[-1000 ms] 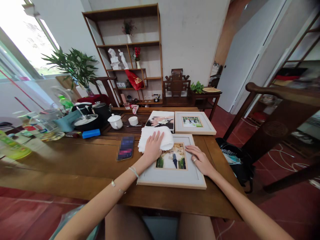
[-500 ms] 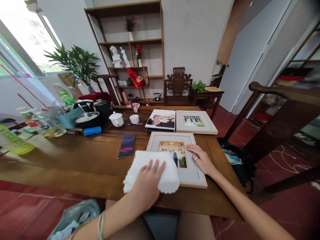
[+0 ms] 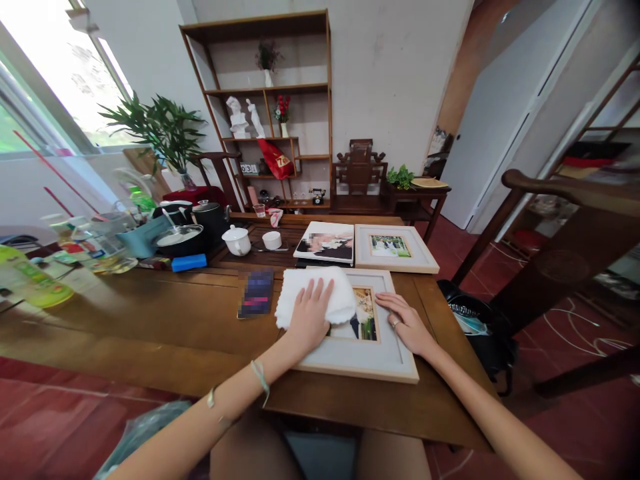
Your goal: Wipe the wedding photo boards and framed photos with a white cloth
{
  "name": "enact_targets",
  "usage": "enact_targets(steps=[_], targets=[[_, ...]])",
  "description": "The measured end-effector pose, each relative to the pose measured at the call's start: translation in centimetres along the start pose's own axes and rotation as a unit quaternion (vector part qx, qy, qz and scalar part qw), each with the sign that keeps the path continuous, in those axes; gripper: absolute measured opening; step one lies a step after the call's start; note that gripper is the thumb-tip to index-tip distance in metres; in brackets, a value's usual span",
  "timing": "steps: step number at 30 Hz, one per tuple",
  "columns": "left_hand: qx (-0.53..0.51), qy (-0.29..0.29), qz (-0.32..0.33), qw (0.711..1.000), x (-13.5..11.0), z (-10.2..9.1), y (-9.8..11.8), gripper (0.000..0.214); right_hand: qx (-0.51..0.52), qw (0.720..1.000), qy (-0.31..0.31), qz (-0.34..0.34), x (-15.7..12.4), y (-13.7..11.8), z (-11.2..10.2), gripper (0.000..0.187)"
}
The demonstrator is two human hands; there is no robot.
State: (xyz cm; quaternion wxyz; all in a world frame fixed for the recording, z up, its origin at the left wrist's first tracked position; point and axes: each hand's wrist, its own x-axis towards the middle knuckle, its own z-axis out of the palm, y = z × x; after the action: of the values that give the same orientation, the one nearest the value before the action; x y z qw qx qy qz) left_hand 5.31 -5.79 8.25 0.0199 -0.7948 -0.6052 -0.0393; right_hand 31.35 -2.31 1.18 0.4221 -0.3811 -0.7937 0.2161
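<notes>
My left hand lies on a folded white cloth, its fingers stretched out and spread over it. Under the cloth is a picture frame with a light wood edge and a pale mount. The cloth covers its upper left part and much of the photo inside. My right hand, with a ring on one finger, rests on the frame's right side, fingers extended over the mount near the photo. Left of the cloth lies a dark flat item, partly blurred out.
Behind are a second framed photo and a white-edged picture. To the left stand a white lidded cup, a small white bowl, a blue block, a black pan and bottles. A wooden chair stands right.
My left hand has pushed the cloth away from me, up over the frame's upper left, baring the lower edge. My right hand stays on the frame's right side.
</notes>
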Motion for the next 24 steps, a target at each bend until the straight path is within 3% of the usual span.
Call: enact_targets(steps=[4, 8, 11, 19, 24], targets=[[0.014, 0.027, 0.003, 1.0, 4.2, 0.9, -0.1, 0.087, 0.004, 1.0, 0.001, -0.001, 0.1, 0.0, 0.0, 0.039], [0.028, -0.016, 0.005, 0.999, 4.8, 0.9, 0.8, 0.08, 0.004, 1.0, -0.007, 0.005, 0.1, -0.1, 0.0, 0.038], [0.043, -0.052, 0.018, 0.998, 2.6, 0.2, 1.8, 0.078, -0.004, 1.0, -0.007, 0.003, 0.1, -0.1, -0.1, 0.038], [0.03, -0.172, 0.072, 0.982, -6.9, -3.3, 4.6, 0.085, -0.008, 1.0, 0.001, 0.0, 0.1, -0.3, 0.0, 0.044], [-0.003, -0.193, 0.093, 0.977, -9.6, -3.3, 5.9, 0.091, -0.006, 1.0, 0.004, 0.001, 0.0, -0.2, 0.2, 0.047]])
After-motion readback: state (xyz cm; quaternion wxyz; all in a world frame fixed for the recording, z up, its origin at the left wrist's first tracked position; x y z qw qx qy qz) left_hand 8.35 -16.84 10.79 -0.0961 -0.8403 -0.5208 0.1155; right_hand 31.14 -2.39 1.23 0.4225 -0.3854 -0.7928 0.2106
